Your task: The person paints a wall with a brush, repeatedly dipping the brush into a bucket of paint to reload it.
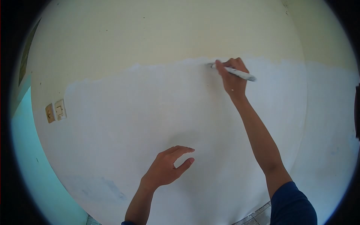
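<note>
A paintbrush [242, 74] with a white-smeared handle is gripped in my right hand [234, 75], fingers closed round it. Its dark tip points left and meets the wall [180, 108] near the ragged line where white paint borders the cream area above. Lower down, my left hand [168, 167] hovers in front of the white part of the wall, thumb and fingers apart with nothing between them. A faint shadow falls on the wall by that hand.
A socket [50, 113] and a light switch [60, 109] are set in the wall at the left. Beyond the wall's left edge is a pale turquoise surface [37, 161]. A corner runs down the right side, and floor tiles [258, 215] show at the bottom.
</note>
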The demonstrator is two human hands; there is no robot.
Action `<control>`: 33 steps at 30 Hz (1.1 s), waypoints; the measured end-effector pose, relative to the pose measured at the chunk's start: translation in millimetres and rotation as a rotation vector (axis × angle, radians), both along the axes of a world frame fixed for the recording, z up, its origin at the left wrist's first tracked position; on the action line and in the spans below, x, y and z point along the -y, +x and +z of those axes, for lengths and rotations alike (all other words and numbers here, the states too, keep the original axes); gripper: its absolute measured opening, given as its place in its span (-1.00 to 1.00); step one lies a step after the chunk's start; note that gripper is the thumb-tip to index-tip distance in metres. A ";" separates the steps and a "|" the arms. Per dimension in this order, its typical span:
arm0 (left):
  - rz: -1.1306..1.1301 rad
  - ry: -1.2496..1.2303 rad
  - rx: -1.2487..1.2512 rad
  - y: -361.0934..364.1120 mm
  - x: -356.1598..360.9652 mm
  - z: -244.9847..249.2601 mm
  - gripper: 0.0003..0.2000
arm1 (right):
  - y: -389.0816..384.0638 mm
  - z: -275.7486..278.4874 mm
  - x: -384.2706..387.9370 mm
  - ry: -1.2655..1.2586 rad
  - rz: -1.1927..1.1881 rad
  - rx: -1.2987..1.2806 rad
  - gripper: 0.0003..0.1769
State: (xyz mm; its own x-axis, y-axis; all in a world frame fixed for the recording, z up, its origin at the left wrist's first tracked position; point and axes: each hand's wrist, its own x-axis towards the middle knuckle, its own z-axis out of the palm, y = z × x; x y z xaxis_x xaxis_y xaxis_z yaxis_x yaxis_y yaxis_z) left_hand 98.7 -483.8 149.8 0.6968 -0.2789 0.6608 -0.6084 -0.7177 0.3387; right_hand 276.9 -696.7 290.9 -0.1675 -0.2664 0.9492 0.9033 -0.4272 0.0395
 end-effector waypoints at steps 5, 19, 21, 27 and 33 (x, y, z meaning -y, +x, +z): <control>0.018 0.034 0.041 6.3 1.3 -8.7 -0.76 | 5.0 -108.0 10.6 -0.213 0.049 -0.221 -0.75; 0.028 0.073 0.074 9.5 -7.7 -18.4 -0.76 | -11.9 -143.9 5.3 -0.313 -0.091 -0.340 -0.81; 0.020 0.062 0.060 8.1 -22.7 -22.5 -0.77 | -23.3 -166.5 12.4 -0.311 -0.045 -0.375 -0.81; 0.027 0.001 0.016 8.8 -10.8 -8.2 -0.78 | -22.0 -14.5 -14.8 -0.176 -0.203 0.180 -0.80; 0.057 0.044 0.089 2.7 -17.5 -14.8 -0.78 | -4.7 -105.7 -31.8 -0.258 -0.062 -0.132 -0.78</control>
